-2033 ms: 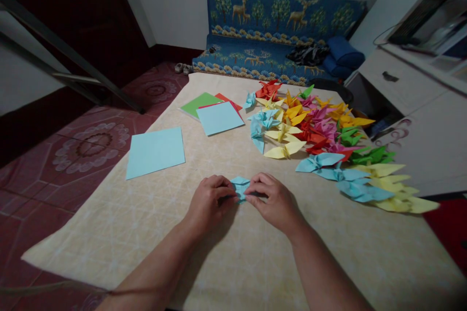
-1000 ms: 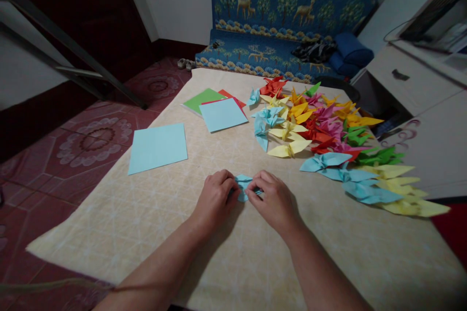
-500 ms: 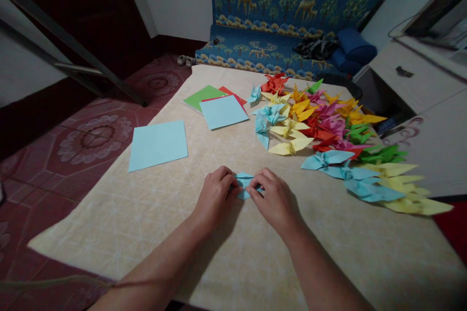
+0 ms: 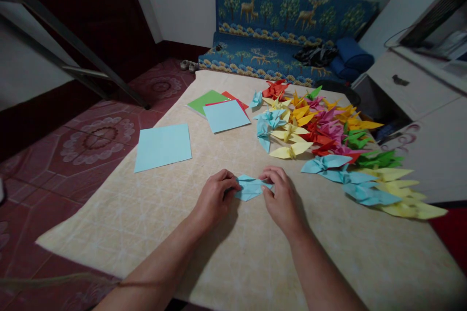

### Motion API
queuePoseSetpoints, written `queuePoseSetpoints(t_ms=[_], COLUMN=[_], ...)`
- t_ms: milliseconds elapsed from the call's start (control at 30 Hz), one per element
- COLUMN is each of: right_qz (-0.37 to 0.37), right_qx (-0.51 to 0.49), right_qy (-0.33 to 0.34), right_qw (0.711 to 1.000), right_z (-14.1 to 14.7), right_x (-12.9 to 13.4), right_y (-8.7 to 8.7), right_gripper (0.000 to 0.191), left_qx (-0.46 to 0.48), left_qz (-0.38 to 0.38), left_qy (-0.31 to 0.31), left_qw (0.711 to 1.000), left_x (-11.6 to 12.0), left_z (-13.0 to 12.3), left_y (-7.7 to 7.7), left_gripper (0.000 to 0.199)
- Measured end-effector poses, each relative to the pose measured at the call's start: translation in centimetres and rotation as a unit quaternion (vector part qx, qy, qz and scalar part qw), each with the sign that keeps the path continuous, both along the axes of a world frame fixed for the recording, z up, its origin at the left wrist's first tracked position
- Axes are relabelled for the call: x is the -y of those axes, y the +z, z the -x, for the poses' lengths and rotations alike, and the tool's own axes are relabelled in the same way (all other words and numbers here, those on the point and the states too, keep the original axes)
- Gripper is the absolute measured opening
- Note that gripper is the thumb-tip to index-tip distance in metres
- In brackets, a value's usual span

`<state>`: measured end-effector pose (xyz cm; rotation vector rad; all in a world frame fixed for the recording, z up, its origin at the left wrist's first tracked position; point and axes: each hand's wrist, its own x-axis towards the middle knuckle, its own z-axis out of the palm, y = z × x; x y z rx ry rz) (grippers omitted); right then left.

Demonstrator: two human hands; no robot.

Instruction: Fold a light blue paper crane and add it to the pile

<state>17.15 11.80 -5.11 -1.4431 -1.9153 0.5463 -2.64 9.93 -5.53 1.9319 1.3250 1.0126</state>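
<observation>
A small piece of light blue folded origami paper (image 4: pixel 248 188) lies between my hands near the middle of the cloth-covered table. My left hand (image 4: pixel 218 193) pinches its left end, thumb and fingers together. At the opposite end my right hand (image 4: pixel 280 194) holds the paper's right tip between the thumb below and the fingers above. Crease lines run across the paper's face, and its outer tips are partly hidden by my fingers.
Many folded paper cranes (image 4: pixel 317 129) in several colours cover the table's right side. A flat light blue square sheet (image 4: pixel 163 147) lies at left. Behind it are blue (image 4: pixel 226 116), green (image 4: pixel 206 102) and red sheets. A patterned sofa (image 4: pixel 262 53) stands beyond.
My right hand has shifted right and its fingers have spread a little, so more of the folded paper shows. The left hand keeps its pinch. The whole view has tilted slightly.
</observation>
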Motion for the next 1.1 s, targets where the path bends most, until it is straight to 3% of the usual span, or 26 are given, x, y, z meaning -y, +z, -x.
queuePoseSetpoints(t_ms=[100,233,400,567,700,867,1100], right_qz=[-0.027,-0.034,-0.019,0.001,0.019,0.024,0.038], right_qx=[0.043,0.076,0.098,0.096,0.068,-0.016,-0.06], right_qy=[-0.009,0.001,0.012,0.03,0.033,0.071,0.088], right_qw=[0.999,0.997,0.995,0.995,0.997,0.997,0.994], right_z=[-0.2,-0.2,-0.2,-0.2,-0.3,-0.3,0.1], right_x=[0.0,-0.2,-0.1,0.1,0.1,0.0,-0.2], right_y=[0.1,0.2,0.6,0.9,0.8,1.2,0.6], right_gripper=[0.035,0.03,0.028,0.035,0.028,0.016,0.007], left_qx=[0.01,0.013,-0.05,-0.09,-0.109,-0.168,-0.149], left_qz=[-0.007,-0.036,-0.059,-0.04,-0.038,-0.04,-0.039], left_qy=[0.001,0.028,0.041,0.045,0.046,0.016,-0.006], left_qw=[1.0,0.999,0.996,0.994,0.992,0.985,0.988], left_x=[0.0,-0.1,-0.7,-1.0,-1.0,-1.0,-0.9], left_z=[0.1,0.2,0.1,-0.1,-0.1,-0.1,-0.5], left_y=[-0.1,-0.1,-0.1,0.1,0.3,0.5,0.7], left_gripper=[0.021,0.018,0.046,0.05,0.053,0.026,0.014])
